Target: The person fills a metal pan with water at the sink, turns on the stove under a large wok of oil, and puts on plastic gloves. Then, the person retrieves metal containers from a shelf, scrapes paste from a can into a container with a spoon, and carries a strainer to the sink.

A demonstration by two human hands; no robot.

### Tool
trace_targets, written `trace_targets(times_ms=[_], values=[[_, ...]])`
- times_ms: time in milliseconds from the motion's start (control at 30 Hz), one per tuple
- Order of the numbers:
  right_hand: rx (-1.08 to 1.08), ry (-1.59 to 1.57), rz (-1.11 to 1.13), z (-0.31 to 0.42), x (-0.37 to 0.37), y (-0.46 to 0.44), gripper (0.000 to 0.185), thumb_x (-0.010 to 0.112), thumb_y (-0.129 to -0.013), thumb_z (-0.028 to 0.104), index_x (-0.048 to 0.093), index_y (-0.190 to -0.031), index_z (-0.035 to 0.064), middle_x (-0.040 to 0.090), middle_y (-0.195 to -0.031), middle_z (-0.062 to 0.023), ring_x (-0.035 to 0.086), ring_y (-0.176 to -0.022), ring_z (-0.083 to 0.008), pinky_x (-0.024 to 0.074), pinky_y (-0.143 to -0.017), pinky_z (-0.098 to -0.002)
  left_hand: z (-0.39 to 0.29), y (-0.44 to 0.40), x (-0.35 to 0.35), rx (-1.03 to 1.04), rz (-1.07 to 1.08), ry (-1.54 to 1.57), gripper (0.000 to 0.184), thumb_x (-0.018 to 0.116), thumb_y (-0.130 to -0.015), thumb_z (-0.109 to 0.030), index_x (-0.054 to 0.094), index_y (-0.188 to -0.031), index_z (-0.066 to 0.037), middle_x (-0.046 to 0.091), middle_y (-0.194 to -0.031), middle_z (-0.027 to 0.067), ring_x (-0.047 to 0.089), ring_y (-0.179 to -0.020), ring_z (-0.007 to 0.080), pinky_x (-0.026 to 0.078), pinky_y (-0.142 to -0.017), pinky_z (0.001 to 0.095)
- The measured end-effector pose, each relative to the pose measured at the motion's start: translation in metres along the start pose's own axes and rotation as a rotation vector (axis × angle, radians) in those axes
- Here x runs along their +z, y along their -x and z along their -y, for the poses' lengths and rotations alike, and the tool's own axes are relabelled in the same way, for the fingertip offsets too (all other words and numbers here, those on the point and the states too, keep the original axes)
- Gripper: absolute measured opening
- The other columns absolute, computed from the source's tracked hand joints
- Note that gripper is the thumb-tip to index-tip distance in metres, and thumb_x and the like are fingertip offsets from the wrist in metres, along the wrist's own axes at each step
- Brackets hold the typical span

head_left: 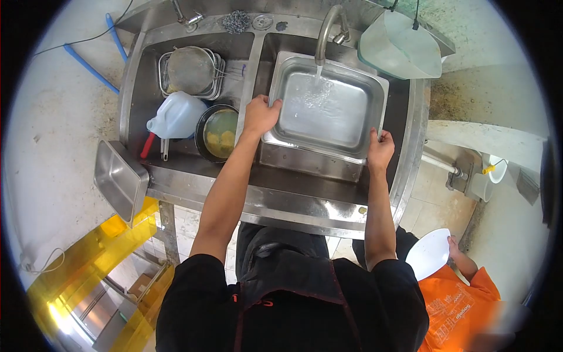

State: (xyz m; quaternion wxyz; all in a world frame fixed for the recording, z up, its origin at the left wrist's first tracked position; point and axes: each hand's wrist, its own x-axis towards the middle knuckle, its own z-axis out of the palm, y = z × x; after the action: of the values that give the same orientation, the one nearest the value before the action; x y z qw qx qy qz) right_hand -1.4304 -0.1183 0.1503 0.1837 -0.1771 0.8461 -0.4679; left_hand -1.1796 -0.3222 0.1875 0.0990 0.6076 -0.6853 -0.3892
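Note:
My left hand grips the left rim of a rectangular steel pan, thumb over the edge. On the pan's right side, near its front corner, my right hand closes around the rim. The pan is held level over the right sink basin. Water runs into it from the curved faucet above, and ripples spread over a shallow layer of water. The fingers under the rim are hidden on both hands.
The left basin holds stacked trays with a strainer, a translucent jug and a round pan of yellowish liquid. A steel container stands left. A translucent tub is back right. Another person in orange holds a white plate.

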Motion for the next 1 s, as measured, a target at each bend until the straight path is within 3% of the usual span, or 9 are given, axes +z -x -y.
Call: trace_targets(times_ms=[300, 767, 833, 1000], values=[[-0.041, 0.076, -0.019, 0.007, -0.008, 0.003, 0.024, 0.066, -0.080, 0.020, 0.058, -0.076, -0.0024, 0.053, -0.059, -0.0008, 0.044, -0.052, -0.0068, 0.0389, -0.049, -0.0247, -0.002, 0.011, -0.002, -0.026, 0.013, 0.023, 0.051, 0.060, -0.075, -0.036, 0.059, -0.100, 0.009, 0.062, -0.096, 0.0266, 0.060, -0.094, 0.0369, 0.046, -0.083, 0.0377], [-0.069, 0.055, -0.003, 0.009, -0.020, 0.002, 0.026, 0.066, -0.080, 0.022, 0.058, -0.075, -0.0019, 0.054, -0.058, -0.0021, 0.045, -0.052, -0.0081, 0.0392, -0.050, -0.0260, -0.003, 0.025, -0.009, -0.004, -0.018, 0.031, 0.051, 0.059, -0.076, -0.037, 0.059, -0.101, 0.008, 0.062, -0.097, 0.0260, 0.059, -0.095, 0.0380, 0.046, -0.084, 0.0389], [-0.069, 0.051, 0.006, 0.010, -0.022, 0.003, 0.026, 0.066, -0.080, 0.022, 0.058, -0.075, -0.0017, 0.054, -0.059, -0.0020, 0.045, -0.052, -0.0082, 0.0390, -0.050, -0.0260, 0.000, 0.025, -0.007, 0.051, -0.090, 0.025, 0.050, 0.061, -0.076, -0.037, 0.060, -0.097, 0.009, 0.064, -0.087, 0.0227, 0.063, -0.084, 0.0328, 0.048, -0.076, 0.0356], [-0.101, 0.056, 0.031, 0.025, -0.025, 0.014, 0.024, 0.064, -0.082, 0.020, 0.057, -0.074, -0.0018, 0.054, -0.058, -0.0018, 0.044, -0.052, -0.0081, 0.0384, -0.050, -0.0258, 0.013, 0.043, -0.014, 0.043, -0.135, 0.087, 0.050, 0.061, -0.076, -0.037, 0.060, -0.096, 0.009, 0.064, -0.086, 0.0230, 0.062, -0.083, 0.0337, 0.048, -0.074, 0.0357]])
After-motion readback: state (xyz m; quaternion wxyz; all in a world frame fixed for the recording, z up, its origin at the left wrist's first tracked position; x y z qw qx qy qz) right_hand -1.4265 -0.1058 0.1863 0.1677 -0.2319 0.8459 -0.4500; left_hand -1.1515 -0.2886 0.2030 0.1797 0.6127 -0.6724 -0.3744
